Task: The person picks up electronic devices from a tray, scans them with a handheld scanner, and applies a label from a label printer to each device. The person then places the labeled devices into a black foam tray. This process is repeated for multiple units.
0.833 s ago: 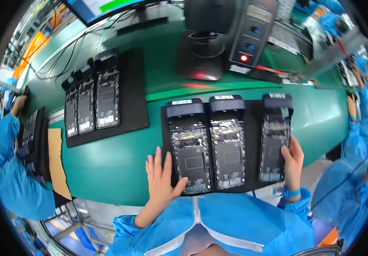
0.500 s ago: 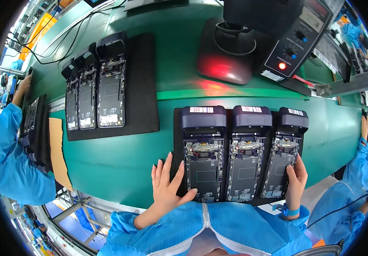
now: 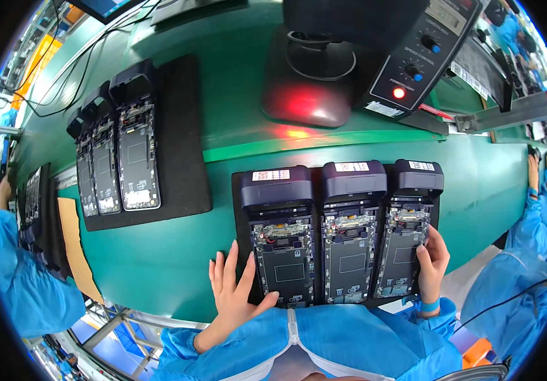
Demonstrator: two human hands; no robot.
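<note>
Black mat (image 3: 243,228): laid on the green bench (image 3: 153,267); the left unit (image 3: 289,273), middle unit (image 3: 352,263) and right unit (image 3: 403,255) are borne on it side by side, circuit boards exposed.
Right unit: placed along the mat's right side; its long axis is pointed from the mat's near edge to its far edge, the hooded far end leaned slightly rightward.
Right hand (image 3: 434,270): set at the mat's right edge, just right of the right unit, so that unit is reached nearest from this side; its right edge is met by the thumb, fingers curled alongside. Whether it is pinched or merely steadied cannot be told.
Left hand (image 3: 235,298): spread by the mat's near left corner, fingers apart, nothing clamped; the left unit's near left corner is met by the thumb tip.
Middle unit: flanked on the mat by the other two, covered by neither hand.
Rear units (image 3: 137,165): set out beyond the mat, to its left.
</note>
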